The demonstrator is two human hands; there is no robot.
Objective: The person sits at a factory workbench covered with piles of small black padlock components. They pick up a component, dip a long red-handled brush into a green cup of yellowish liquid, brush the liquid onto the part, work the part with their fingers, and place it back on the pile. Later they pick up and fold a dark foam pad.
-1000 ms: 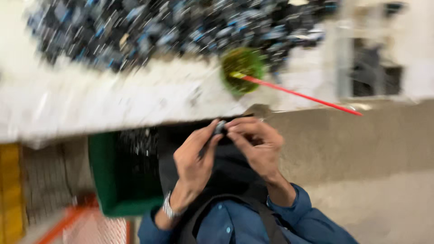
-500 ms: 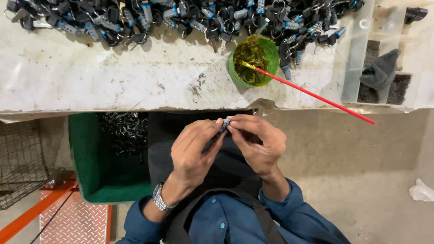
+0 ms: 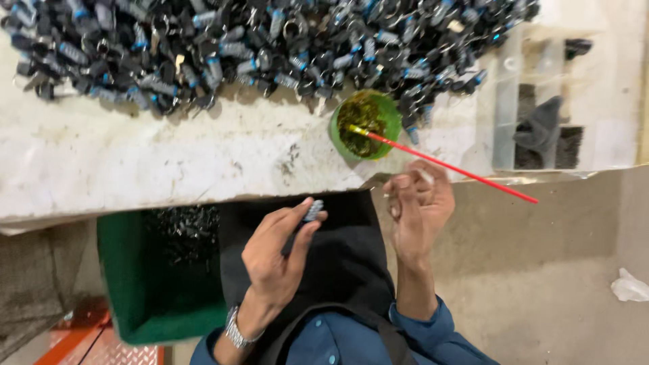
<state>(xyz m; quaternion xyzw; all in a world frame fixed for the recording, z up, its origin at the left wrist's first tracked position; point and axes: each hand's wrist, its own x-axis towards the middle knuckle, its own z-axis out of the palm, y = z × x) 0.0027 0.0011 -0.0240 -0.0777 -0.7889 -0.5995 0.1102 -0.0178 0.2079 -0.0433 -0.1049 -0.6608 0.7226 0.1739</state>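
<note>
Looking down on a white, scuffed worktable (image 3: pixel 135 162), stained dark in patches. A large heap of small black parts (image 3: pixel 257 40) with blue-grey ends covers its far side. A green cup (image 3: pixel 366 125) of yellowish-green paste stands at the heap's near edge. A thin red stick (image 3: pixel 446 164) rests with one tip in the cup; its long axis runs down and to the right, the free end out past the table edge. A clear plastic compartment box (image 3: pixel 534 101) holding dark items sits on the table to the right. Below the table edge: a green bin (image 3: pixel 128 284) with more dark parts inside, a concrete floor (image 3: pixel 554 297), an orange-red frame (image 3: pixel 67 341) at lower left, a crumpled white scrap (image 3: pixel 630 285) at far right.

Left hand (image 3: pixel 277 260) over the dark apron (image 3: pixel 338 263), pinching a small black part (image 3: pixel 307 217) between thumb and forefinger. The part's long axis tilts up and to the right, its ribbed blue-grey end pointing toward the table edge. A metal watch (image 3: pixel 236 329) on that wrist.

Right hand (image 3: pixel 416 213) loosely curled, fingertips bunched just beneath the red stick; cannot tell whether it holds anything. The hands are apart.
</note>
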